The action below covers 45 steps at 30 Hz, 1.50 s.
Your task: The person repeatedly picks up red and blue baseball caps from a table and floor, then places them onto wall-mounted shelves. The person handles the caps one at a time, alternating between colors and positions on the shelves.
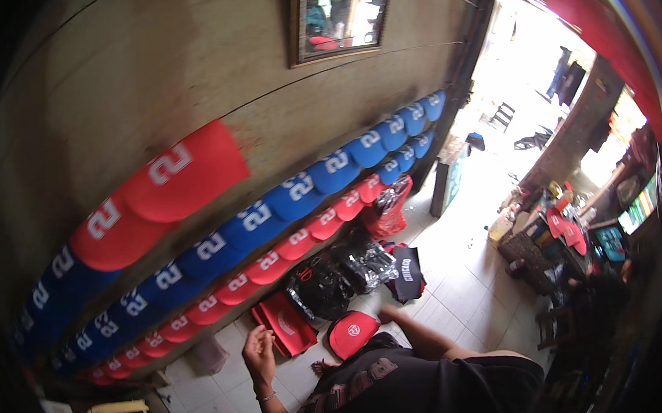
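My left hand (259,348) is raised on the left, wrist upright with a thin band on it. Its fingers are bent together; anything between them is too small to make out. My right hand (387,313) reaches to the right side of a red cap (350,334); its fingers are small and blurred. The cap has a dark edge and a round white emblem, and sits in front of my dark shirt. Beside my left hand a flat red piece (286,329) lies on the floor.
Black plastic-wrapped bundles (320,288), a dark cap with white lettering (407,272) and a red plastic bag (387,213) lie ahead. Rows of blue cap pieces (254,216) and red cap pieces (296,243) line the wall. At right stands a cluttered bench (529,253); a doorway is beyond.
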{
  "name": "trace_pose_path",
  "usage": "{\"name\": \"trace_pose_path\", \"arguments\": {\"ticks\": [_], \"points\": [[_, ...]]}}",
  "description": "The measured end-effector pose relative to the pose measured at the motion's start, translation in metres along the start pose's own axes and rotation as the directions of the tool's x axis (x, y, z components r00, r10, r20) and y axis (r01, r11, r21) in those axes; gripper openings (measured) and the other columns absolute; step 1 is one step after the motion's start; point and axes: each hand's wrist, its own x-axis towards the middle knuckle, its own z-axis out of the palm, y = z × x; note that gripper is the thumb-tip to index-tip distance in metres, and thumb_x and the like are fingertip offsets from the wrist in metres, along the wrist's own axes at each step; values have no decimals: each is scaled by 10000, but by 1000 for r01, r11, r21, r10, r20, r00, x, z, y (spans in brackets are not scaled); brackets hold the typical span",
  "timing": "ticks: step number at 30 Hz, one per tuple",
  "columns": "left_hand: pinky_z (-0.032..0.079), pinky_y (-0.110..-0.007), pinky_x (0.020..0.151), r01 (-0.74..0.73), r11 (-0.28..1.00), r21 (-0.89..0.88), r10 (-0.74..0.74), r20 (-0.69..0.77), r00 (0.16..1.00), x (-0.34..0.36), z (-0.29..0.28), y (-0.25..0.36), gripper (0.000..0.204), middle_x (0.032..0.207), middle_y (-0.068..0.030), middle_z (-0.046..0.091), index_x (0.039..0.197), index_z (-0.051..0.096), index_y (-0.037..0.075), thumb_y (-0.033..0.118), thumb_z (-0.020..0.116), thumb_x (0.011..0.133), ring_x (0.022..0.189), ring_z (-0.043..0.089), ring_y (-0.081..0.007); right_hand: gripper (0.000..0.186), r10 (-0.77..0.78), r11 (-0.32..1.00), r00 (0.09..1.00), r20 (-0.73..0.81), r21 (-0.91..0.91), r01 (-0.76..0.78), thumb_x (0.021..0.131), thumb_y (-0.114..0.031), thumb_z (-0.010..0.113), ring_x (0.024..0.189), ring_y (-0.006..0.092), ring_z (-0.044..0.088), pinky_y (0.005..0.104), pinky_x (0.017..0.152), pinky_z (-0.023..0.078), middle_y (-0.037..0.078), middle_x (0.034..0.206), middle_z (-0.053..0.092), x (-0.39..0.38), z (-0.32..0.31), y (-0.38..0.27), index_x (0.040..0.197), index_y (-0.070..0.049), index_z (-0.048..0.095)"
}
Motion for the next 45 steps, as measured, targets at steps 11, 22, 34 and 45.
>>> {"name": "trace_pose_path", "arguments": {"ticks": [11,22,34,45], "points": [[517,-268,794,-33,960,276,-203,775,598,-20,291,20,631,859,-175,694,1449,291,-33,206,596,951,857,680,-161,543,921,164,336,198,584,-795,823,-383,571,1308,414,405,502,1093,330,245,1306,535,-252,-51,109,1173,30,614],[297,-224,451,-362,932,-8,65,987,144,-164,667,10,266,548,25,519,1140,644,23,138,657,901,509,416,-26,705,984,174,16,-175,956,-235,852,-335,639,1072,282,600,343,968,437,229,1091,638,-522,-210,299,1384,52,388],[374,-286,476,-345,891,-295,202,938,-280,-250,979,-56,856,489,-24,423,1496,143,-20,236,662,865,418,381,-116,549,925,356,-234,-299,897,264,899,-166,603,409,29,410,216,412,360,-58,499,448,-554,-303,388,1393,-7,425],[365,-330,446,-372,872,-319,173,910,-376,-223,1291,-58,877,493,-68,464,1518,130,38,235,673,858,394,415,-169,659,888,428,-242,-390,894,130,866,-240,633,447,57,437,250,478,385,-13,454,434,-577,-438,654,1418,13,377]]}}
